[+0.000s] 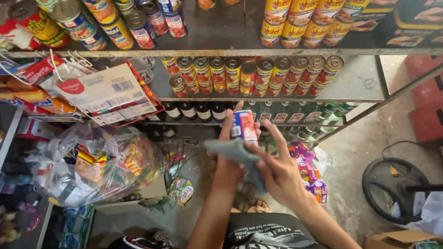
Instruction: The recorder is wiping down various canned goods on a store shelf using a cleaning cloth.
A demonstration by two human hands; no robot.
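Metal shelves (258,52) fill background, stocked with rows of cans. Left hand (232,134) raised before middle shelf, fingers closed around small can (243,126) with blue-and-red label, can upright. Right hand (278,170) just beside it, grasping grey cloth (235,151), cloth pressed against can's lower edge. Clear plastic bag (97,165) of packets hangs at left. Black wheel-shaped object (395,188) lies on floor at right.
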